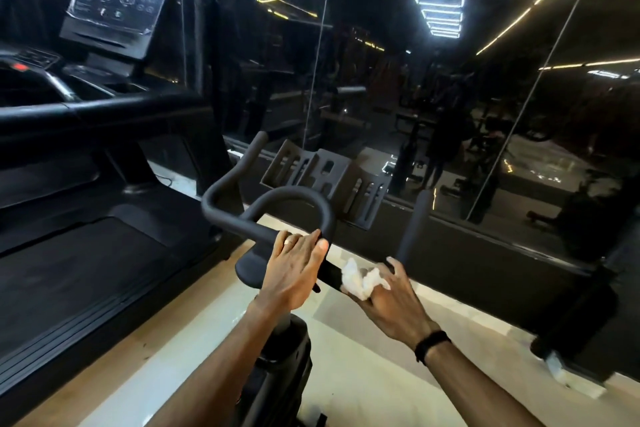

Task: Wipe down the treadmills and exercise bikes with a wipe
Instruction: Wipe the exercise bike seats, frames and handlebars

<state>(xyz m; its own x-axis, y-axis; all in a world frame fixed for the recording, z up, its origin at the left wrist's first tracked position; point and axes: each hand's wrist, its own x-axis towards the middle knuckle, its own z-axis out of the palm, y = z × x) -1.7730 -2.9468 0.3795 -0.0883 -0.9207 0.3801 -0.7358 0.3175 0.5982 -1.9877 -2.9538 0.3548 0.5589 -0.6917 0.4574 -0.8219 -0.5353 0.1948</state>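
A black exercise bike stands right in front of me, its looped handlebar at the middle of the view. My left hand rests on the centre of the handlebar, fingers wrapped over the bar. My right hand holds a crumpled white wipe and presses it onto the right side of the handlebar. A black treadmill stands to the left, its console covered in clear plastic film.
A dark mirror wall runs behind the bike and reflects ceiling lights and gym machines. The bike's grey tablet holder sits just past the handlebar. Pale floor lies below, between the treadmill and the mirror base.
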